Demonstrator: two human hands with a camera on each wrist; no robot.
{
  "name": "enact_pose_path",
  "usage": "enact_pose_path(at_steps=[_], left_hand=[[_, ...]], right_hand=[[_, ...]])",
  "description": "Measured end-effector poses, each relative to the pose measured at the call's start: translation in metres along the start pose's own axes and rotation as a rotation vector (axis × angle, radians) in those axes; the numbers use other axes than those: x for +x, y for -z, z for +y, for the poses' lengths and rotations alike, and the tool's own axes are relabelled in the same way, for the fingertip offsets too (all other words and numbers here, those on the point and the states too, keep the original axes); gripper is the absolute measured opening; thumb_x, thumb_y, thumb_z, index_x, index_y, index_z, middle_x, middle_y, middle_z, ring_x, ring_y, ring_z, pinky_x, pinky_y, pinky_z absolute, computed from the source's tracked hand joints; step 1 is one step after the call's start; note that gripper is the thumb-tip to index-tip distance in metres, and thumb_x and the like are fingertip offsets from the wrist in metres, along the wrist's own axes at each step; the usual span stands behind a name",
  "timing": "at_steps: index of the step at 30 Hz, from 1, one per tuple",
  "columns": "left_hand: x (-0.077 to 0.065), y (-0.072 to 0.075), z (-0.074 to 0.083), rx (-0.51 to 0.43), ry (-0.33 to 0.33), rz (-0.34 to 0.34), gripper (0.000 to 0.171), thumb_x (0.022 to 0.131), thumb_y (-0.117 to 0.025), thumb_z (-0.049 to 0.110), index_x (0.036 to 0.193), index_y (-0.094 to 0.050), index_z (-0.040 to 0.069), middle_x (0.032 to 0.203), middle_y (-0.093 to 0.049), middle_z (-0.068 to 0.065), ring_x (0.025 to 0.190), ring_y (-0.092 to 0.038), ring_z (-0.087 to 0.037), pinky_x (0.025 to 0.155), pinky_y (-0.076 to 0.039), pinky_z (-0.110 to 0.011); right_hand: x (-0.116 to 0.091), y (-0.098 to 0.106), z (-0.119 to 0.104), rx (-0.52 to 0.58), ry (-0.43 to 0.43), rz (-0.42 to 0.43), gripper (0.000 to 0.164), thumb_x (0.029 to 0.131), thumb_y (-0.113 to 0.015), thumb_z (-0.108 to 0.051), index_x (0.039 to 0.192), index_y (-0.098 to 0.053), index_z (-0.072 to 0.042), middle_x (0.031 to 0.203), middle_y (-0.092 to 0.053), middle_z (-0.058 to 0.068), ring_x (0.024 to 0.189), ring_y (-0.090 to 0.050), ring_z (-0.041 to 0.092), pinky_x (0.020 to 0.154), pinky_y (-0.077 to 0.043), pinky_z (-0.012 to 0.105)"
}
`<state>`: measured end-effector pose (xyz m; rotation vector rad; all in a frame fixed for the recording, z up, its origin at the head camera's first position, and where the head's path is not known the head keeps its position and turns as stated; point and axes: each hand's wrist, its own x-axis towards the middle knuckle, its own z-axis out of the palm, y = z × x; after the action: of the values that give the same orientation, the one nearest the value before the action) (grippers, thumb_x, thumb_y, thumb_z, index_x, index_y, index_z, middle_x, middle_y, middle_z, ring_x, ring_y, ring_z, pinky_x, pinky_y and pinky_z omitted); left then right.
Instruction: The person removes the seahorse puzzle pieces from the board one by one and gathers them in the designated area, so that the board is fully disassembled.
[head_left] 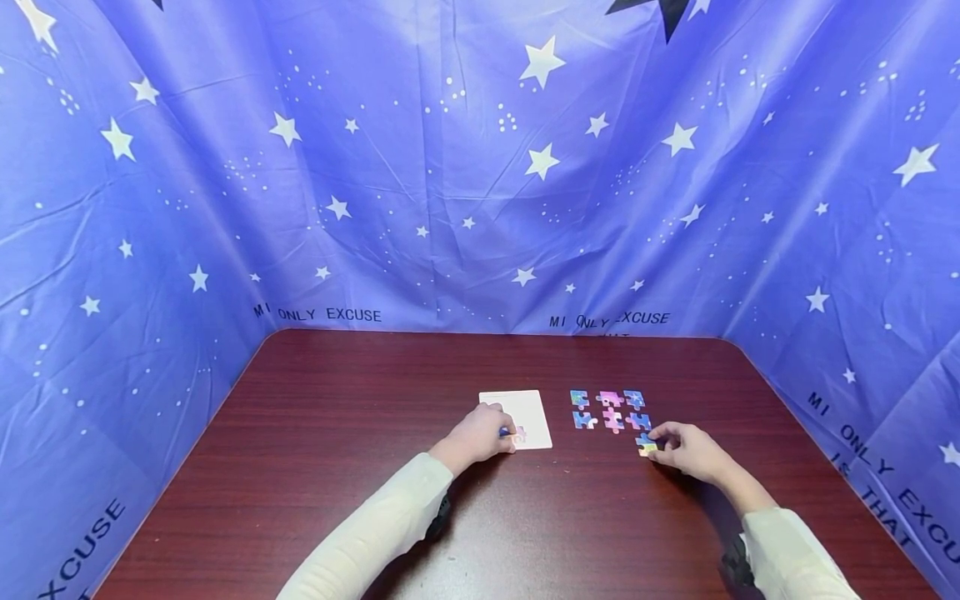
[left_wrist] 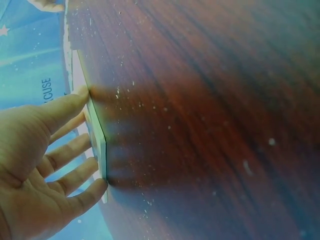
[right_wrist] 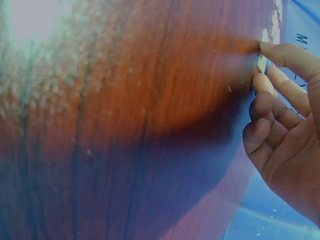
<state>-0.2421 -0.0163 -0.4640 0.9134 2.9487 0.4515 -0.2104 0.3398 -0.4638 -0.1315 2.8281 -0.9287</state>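
My left hand (head_left: pixel 477 433) lies over the left side of a white square board (head_left: pixel 531 417), covering its near-left corner. In the left wrist view its fingers (left_wrist: pixel 75 150) are spread and fairly straight, with tips on the board and the thumb at its front edge. Partly under that hand, a pink and blue puzzle piece (head_left: pixel 519 434) shows on the board. To the right, my right hand (head_left: pixel 693 452) pinches a blue and yellow puzzle piece (head_left: pixel 647 447) between thumb and fingers, low over the table. Its lower fingers are curled in the right wrist view.
Several puzzle pieces (head_left: pixel 612 419) lie in loose rows right of the board, just beyond the right hand. Dark red wood makes up the tabletop (head_left: pixel 360 400). A blue curtain with stars (head_left: pixel 480 167) hangs around its back and sides.
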Motion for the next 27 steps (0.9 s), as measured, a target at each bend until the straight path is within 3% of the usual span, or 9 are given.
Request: enact_pose_path(at_steps=[13, 22, 27], left_hand=[[-0.003, 0.003, 0.001, -0.015, 0.0, 0.003, 0.017, 0.08, -0.073, 0.029, 0.092, -0.072, 0.017, 0.089, -0.061, 0.0, 0.084, -0.052, -0.015, 0.077, -0.045, -0.024], [-0.004, 0.005, 0.001, -0.039, -0.008, -0.003, 0.017, 0.08, -0.072, 0.026, 0.093, -0.071, 0.015, 0.091, -0.062, -0.001, 0.087, -0.052, -0.016, 0.079, -0.044, -0.025], [-0.005, 0.004, -0.001, -0.047, -0.017, 0.005, 0.018, 0.08, -0.072, 0.025, 0.094, -0.071, 0.015, 0.09, -0.062, -0.001, 0.089, -0.051, -0.017, 0.08, -0.044, -0.025]], right_hand=[[-0.001, 0.0, 0.0, 0.025, 0.026, 0.001, 0.037, 0.078, -0.073, -0.018, 0.108, -0.061, 0.001, 0.07, -0.049, 0.003, 0.051, -0.045, 0.011, 0.046, -0.042, 0.024], [0.0, 0.001, -0.008, -0.024, 0.035, 0.034, 0.036, 0.078, -0.074, -0.021, 0.105, -0.063, -0.002, 0.069, -0.05, 0.002, 0.055, -0.046, 0.01, 0.05, -0.039, 0.023], [0.003, 0.001, -0.017, -0.001, 0.094, 0.04, 0.035, 0.077, -0.074, -0.019, 0.104, -0.064, 0.0, 0.066, -0.052, 0.001, 0.052, -0.045, 0.007, 0.051, -0.039, 0.023]])
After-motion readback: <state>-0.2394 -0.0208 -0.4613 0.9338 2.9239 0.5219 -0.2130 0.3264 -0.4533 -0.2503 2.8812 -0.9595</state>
